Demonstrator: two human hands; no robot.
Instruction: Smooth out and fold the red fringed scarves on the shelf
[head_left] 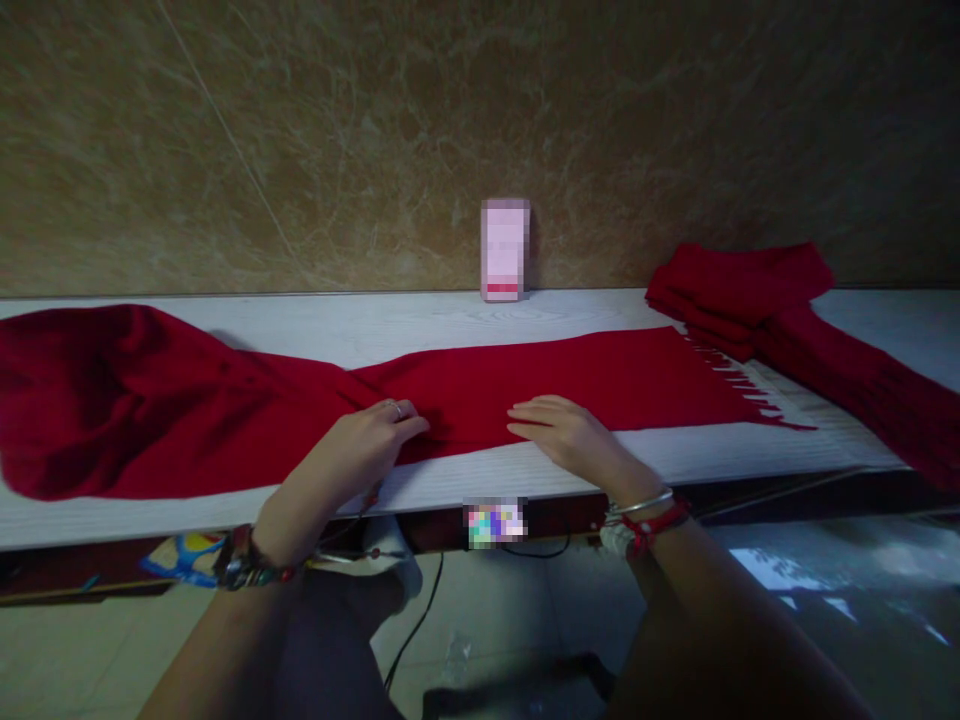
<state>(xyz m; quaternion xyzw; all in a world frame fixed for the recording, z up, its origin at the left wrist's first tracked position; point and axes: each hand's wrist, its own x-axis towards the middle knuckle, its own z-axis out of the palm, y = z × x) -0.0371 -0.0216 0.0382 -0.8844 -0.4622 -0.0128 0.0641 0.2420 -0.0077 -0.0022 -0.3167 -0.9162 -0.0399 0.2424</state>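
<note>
A long red scarf (540, 375) lies stretched along a narrow white table (450, 318), its fringed end to the right. Its left part is bunched and rumpled. My left hand (375, 438), with a ring on one finger, rests at the scarf's middle near the front edge; its fingers are bent together on the cloth, which is wrinkled there. A little to the right, my right hand (562, 432) lies on the same edge with its fingers stretched out flat, pointing left. Both hands touch the scarf.
Another red cloth (750, 290) lies loosely folded at the right, by the fringe. A pinkish phone-shaped object (505, 250) leans on the brown marbled wall (375, 150). Below the front edge are a blurred colourful item (495, 523), a blue patterned packet (187, 560) and a black cable (420, 620).
</note>
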